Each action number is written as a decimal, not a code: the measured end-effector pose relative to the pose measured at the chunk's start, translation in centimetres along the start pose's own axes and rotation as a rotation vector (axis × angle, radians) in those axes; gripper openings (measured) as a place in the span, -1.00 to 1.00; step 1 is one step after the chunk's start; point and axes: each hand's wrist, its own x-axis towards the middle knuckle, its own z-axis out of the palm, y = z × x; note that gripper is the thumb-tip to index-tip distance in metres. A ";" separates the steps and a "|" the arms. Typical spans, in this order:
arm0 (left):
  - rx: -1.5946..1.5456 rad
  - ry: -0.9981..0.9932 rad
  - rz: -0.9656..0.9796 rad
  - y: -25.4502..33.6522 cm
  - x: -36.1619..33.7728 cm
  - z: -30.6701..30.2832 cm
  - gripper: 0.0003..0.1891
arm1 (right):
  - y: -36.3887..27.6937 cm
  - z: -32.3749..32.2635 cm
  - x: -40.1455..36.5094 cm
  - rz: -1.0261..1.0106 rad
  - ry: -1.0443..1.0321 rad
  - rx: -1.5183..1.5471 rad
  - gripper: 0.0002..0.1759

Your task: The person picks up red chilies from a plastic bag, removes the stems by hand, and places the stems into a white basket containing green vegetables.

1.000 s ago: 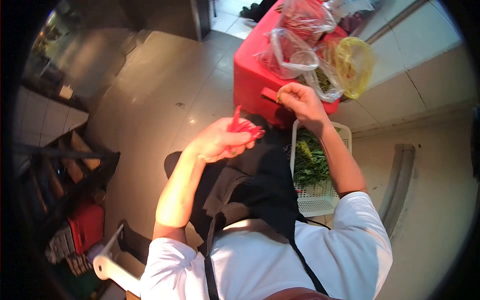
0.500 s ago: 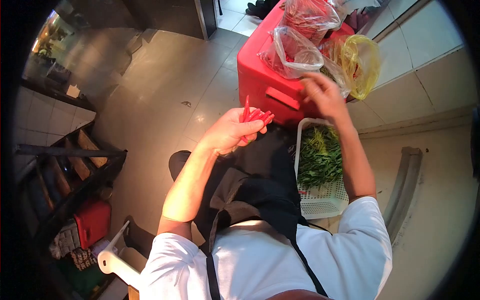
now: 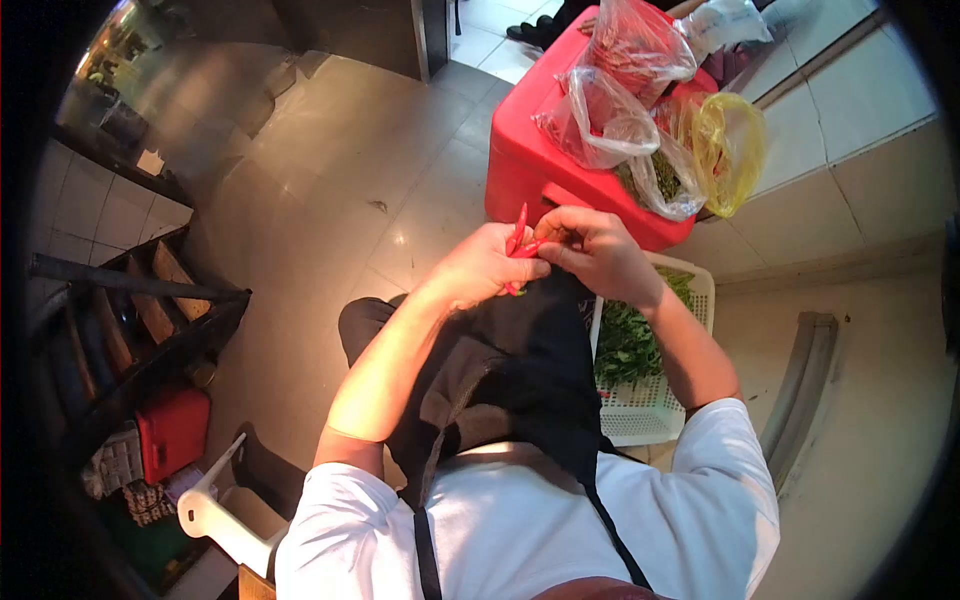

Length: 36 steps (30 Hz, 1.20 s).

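Chillies (image 3: 520, 245), red, one bunch, number unclear: left hand (image 3: 480, 270) closed around it, right hand (image 3: 595, 250) pinching its tips. One white basket (image 3: 640, 415) alongside.

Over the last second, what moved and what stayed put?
The right hand came back from the plastic bags on the red stool and now meets the left hand, its fingers at the red chilies. The left hand kept hold of the bunch and shifted slightly right. The white basket of greens and the bags stayed in place.
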 end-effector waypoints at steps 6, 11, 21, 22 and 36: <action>0.077 0.055 0.065 1.2 -0.4 0.7 -0.82 | -0.4 0.0 1.0 -0.131 -0.018 -0.170 -0.90; -0.172 0.010 0.076 0.7 -0.1 -0.2 -0.78 | -0.4 -1.5 1.4 0.185 -0.025 0.253 -0.86; -1.048 -0.082 0.053 -2.2 2.2 -1.6 -0.73 | 10.2 -12.8 9.0 -0.100 0.739 -0.560 -0.78; -1.083 -0.065 0.081 -2.5 2.2 -2.3 -0.74 | 11.5 -13.4 10.1 -0.025 0.665 -0.672 -0.79; -1.044 0.364 0.278 -9.3 -7.8 -10.3 -0.76 | 8.6 -7.3 7.2 -0.259 0.898 -0.254 -0.78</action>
